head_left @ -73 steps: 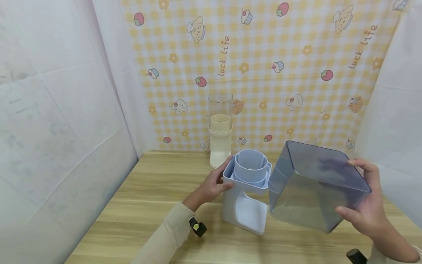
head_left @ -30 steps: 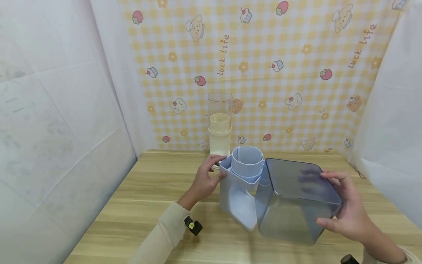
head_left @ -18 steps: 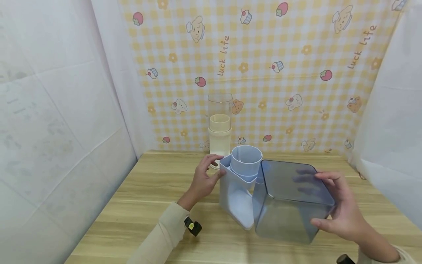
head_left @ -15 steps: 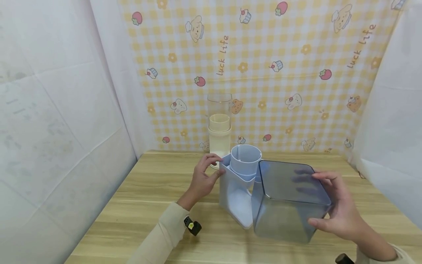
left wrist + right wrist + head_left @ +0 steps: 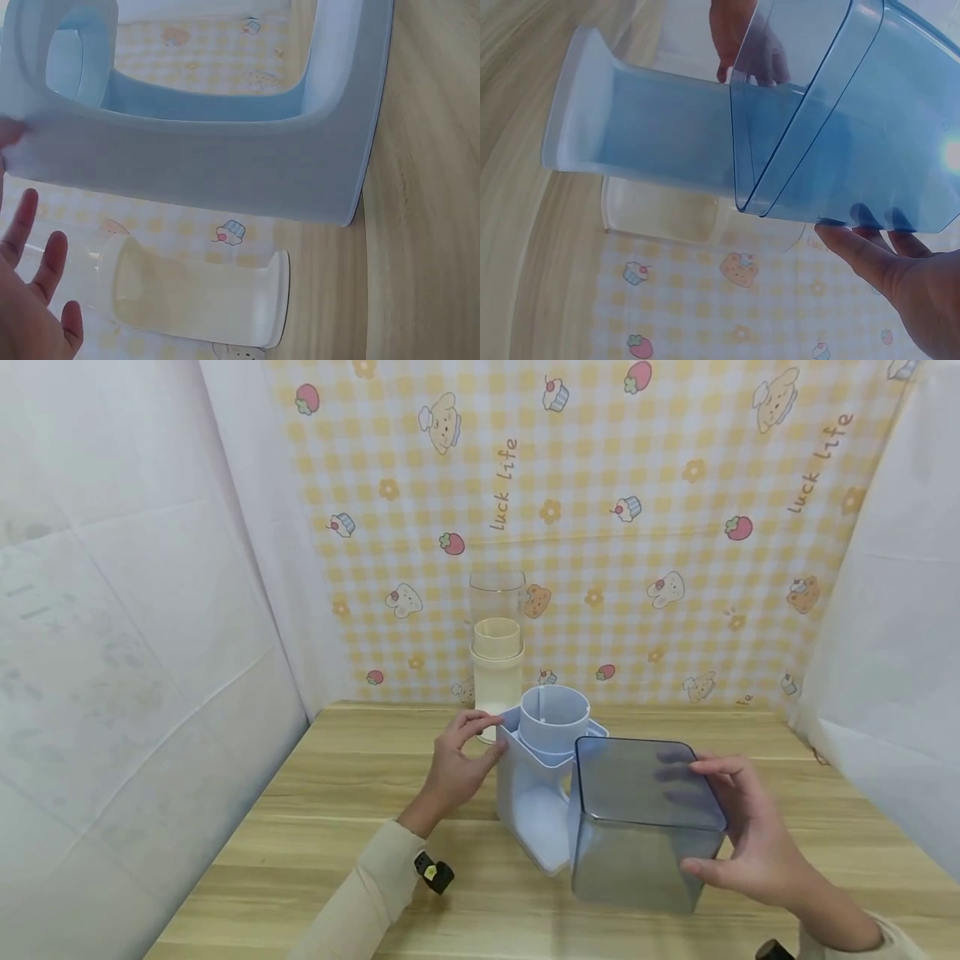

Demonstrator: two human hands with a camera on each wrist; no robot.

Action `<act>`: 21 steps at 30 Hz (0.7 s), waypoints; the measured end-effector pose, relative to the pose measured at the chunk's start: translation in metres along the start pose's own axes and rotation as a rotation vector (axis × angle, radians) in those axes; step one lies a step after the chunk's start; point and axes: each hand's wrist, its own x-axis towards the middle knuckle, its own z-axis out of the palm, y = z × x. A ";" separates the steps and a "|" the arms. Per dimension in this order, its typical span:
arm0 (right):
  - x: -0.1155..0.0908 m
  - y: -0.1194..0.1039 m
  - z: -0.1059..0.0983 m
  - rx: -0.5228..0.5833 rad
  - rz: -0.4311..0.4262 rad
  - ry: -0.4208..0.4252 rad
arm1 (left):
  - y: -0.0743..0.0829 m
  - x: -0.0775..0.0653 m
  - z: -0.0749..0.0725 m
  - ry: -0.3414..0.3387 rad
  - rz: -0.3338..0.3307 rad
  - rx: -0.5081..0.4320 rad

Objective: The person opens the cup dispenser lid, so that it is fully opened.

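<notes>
A light blue dispenser stand (image 5: 519, 789), with a round cup-like collar (image 5: 553, 727) on top, stands upright on the table. My left hand (image 5: 459, 768) pinches its upper left rim between thumb and fingertips; in the left wrist view several fingers of the left hand (image 5: 34, 300) stand off the stand (image 5: 225, 165). Just right of the stand, my right hand (image 5: 757, 852) holds a smoky see-through square container (image 5: 637, 864), thumb in front and fingers behind. In the right wrist view, the container (image 5: 885, 142) overlaps the stand (image 5: 667, 120); whether they touch I cannot tell.
Behind the stand is a cream dispenser (image 5: 498, 685) with a clear cylinder (image 5: 497, 593) on top. A yellow checked cloth (image 5: 585, 460) hangs beyond the wooden table (image 5: 337, 827). White sheets (image 5: 150, 610) hang at both sides.
The right hand has brought the smoky container left and lower, closer in front of the stand. The stand, still in the left hand, has turned and moved slightly left.
</notes>
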 end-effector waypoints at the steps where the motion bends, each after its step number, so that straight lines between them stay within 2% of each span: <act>1: 0.000 0.001 0.000 -0.008 0.004 -0.001 | 0.001 0.000 -0.001 -0.009 -0.012 0.020; 5: 0.000 0.003 0.001 -0.025 0.021 -0.002 | 0.007 -0.001 -0.002 -0.043 -0.053 0.103; 12: 0.001 0.008 0.001 -0.026 0.019 -0.007 | 0.019 -0.002 0.003 -0.061 -0.071 0.302; 16: 0.001 0.009 0.002 -0.034 0.021 -0.002 | 0.032 -0.001 0.012 -0.095 -0.141 0.421; 18: 0.002 0.010 0.002 -0.033 0.019 0.000 | 0.037 0.000 0.017 -0.105 -0.174 0.452; 21: 0.002 0.013 0.003 -0.024 0.016 -0.003 | 0.040 -0.001 0.022 -0.083 -0.194 0.470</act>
